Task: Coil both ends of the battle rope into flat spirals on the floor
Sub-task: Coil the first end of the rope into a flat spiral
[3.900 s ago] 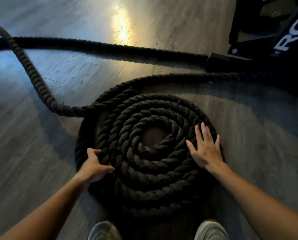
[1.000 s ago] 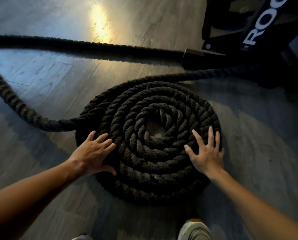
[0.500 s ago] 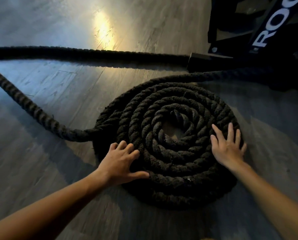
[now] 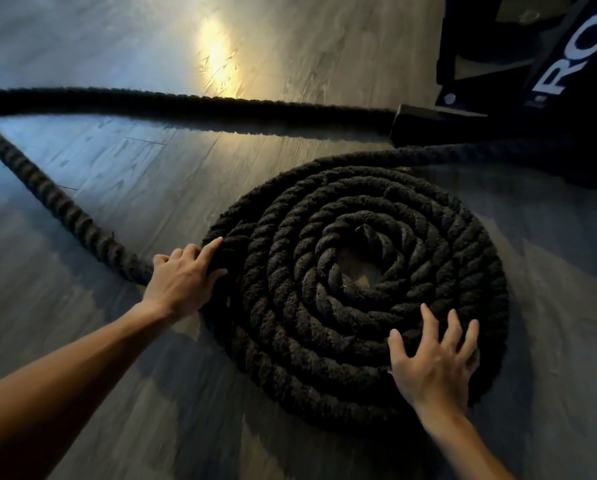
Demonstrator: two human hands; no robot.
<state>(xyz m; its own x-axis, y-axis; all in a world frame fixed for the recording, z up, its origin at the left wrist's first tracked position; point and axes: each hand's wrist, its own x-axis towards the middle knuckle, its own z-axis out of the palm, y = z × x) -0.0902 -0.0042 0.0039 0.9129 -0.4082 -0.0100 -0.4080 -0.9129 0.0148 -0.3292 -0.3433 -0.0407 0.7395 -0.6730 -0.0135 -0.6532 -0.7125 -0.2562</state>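
Since half a second ago the left hand (image 4: pixel 182 280) has slid up the coil's left rim toward the spot where the loose rope joins it, while the right hand (image 4: pixel 435 362) has dropped lower on the near right side, and the view has swung so the spiral sits further right.

At far left, the loose rope (image 4: pixel 52 199) runs diagonally across the floor (image 4: pixel 82 341) from the upper left edge down to the left hand. That floor is grey wood-grain plank, with seams visible and a warm patch of reflected light (image 4: pixel 217 60) near the top centre. A second stretch of rope (image 4: pixel 186 103) lies almost straight across the upper part of the view, casting a dark shadow on the planks.

The left hand rests on the outermost turn, fingers loosely curled over it, index finger stretched along the rope; it presses rather than grips. The flat spiral (image 4: pixel 356 292) lies on the floor at centre right, several tight turns around a small bare gap.

The right hand lies flat on the near outer turns, fingers spread wide, holding nothing.

At upper right stands a black equipment frame (image 4: pixel 532 109) with white lettering, into whose shadow the spiral's outer strand leads.
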